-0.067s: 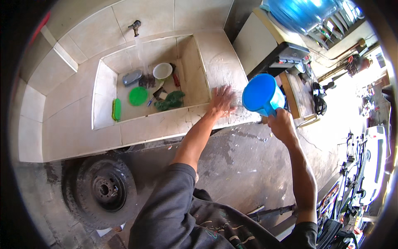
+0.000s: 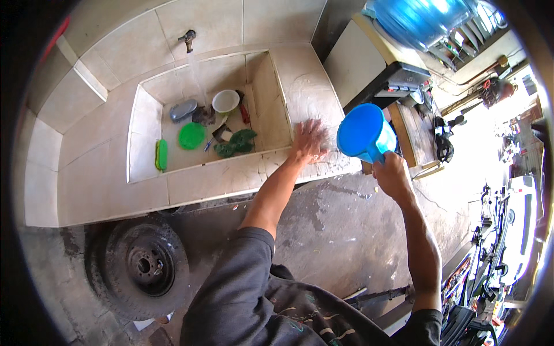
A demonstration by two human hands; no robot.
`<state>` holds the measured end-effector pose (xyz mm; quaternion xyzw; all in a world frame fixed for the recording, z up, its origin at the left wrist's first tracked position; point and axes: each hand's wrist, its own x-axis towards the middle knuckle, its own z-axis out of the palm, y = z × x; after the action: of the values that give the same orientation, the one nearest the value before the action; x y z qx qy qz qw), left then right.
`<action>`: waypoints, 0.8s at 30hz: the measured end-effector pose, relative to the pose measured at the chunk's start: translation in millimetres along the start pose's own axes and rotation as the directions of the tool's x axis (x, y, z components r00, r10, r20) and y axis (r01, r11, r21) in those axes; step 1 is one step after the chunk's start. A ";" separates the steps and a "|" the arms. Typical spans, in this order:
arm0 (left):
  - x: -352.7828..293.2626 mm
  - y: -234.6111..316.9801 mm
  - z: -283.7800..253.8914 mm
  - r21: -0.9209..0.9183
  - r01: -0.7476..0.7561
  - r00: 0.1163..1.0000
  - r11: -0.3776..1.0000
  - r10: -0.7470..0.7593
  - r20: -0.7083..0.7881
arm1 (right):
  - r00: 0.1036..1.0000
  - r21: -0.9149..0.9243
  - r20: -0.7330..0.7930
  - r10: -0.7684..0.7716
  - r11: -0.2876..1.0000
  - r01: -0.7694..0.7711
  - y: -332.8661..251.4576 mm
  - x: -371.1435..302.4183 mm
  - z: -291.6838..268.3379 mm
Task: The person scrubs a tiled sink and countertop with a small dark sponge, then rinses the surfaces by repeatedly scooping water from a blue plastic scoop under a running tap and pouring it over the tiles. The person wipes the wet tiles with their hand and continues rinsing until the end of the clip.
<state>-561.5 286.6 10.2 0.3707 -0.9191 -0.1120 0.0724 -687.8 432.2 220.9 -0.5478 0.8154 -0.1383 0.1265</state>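
Note:
My left hand (image 2: 310, 140) lies flat, fingers spread, on the wet tiled ledge (image 2: 300, 75) to the right of the sink. In the air just beyond the ledge's right end, my right hand (image 2: 393, 174) grips the handle of a blue dipper (image 2: 362, 130); its round mouth faces me and the inside looks bare. Water runs from the tap (image 2: 187, 40) into the tiled sink (image 2: 268, 124). In the basin lie a white bowl (image 2: 225, 101), a green disc (image 2: 191, 135), a green brush (image 2: 161, 155), a grey oval item (image 2: 183, 110) and a dark green cloth (image 2: 236, 143).
A wheel with a tyre (image 2: 144, 265) lies on the floor below the sink at left. Right of the ledge stand a dispenser with a large blue water bottle (image 2: 418, 20) and a wooden bench (image 2: 416, 130). Racked dark items (image 2: 485, 254) fill the far right.
Both hands and the dipper hold nearly the same place. The view has shifted very slightly, and water still runs from the tap.

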 end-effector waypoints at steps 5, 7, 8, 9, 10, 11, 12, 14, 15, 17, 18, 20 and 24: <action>52.8 -27.9 -7.1 0.131 0.080 0.994 0.988 -0.069 -0.090 | 0.996 -0.050 -0.014 -0.084 0.995 0.083 -19.9 41.6 -3.0; 74.7 -50.0 -6.0 0.081 0.063 0.996 0.995 -0.057 -0.075 | 0.997 -0.002 -0.027 -0.074 0.997 0.074 -34.4 61.7 -2.7; 87.2 -62.6 -5.4 0.071 0.053 0.988 0.996 -0.042 -0.151 | 0.996 -0.012 -0.023 -0.081 0.997 0.081 -42.6 72.9 -1.9; 100.1 -74.0 -4.0 0.068 0.066 0.985 0.995 -0.054 -0.164 | 0.996 -0.014 -0.033 -0.087 0.996 0.087 -50.7 83.6 -0.9; 111.8 -89.7 -2.9 0.070 0.069 0.981 0.995 -0.055 -0.185 | 0.997 -0.029 -0.021 -0.072 0.997 0.071 -58.6 94.8 0.8; 122.7 -109.9 -3.1 0.063 0.073 0.969 0.995 -0.056 -0.239 | 0.988 -0.039 -0.045 -0.145 0.989 0.144 -66.1 106.1 3.0; 135.1 -128.6 -4.1 0.059 0.091 0.969 0.994 -0.075 -0.236 | 0.990 -0.061 -0.015 -0.139 0.989 0.138 -73.1 118.2 5.8; 163.6 -164.4 -9.3 -0.043 0.157 0.936 0.987 -0.163 -0.313 | 0.979 -0.092 -0.015 -0.202 0.975 0.200 -85.7 141.4 11.7; 175.7 -184.6 -11.3 -0.063 0.177 0.934 0.982 -0.188 -0.303 | 0.979 -0.056 -0.004 -0.204 0.977 0.204 -92.1 154.7 16.0; 194.7 -221.3 -8.6 -0.108 0.248 0.901 0.963 -0.271 -0.340 | 0.987 -0.060 0.051 -0.155 0.986 0.158 -104.9 178.9 25.2; 204.1 -241.6 -5.4 -0.114 0.265 0.915 0.957 -0.287 -0.282 | 0.987 -0.069 0.054 -0.154 0.985 0.158 -111.4 189.8 29.6; 225.2 -283.0 2.1 -0.099 0.241 0.883 0.965 -0.260 -0.390 | 0.991 -0.106 0.062 -0.120 0.986 0.126 -124.5 210.4 37.5; 251.8 -306.2 16.2 -0.614 0.020 0.798 0.789 -0.383 -0.466 | 0.984 -0.124 0.045 -0.175 0.976 0.179 -151.3 242.1 45.8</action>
<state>-541.3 -101.0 -72.3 0.4471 -0.7280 -0.2783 0.4389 -630.7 148.8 220.1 -0.6275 0.7681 -0.0873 0.0924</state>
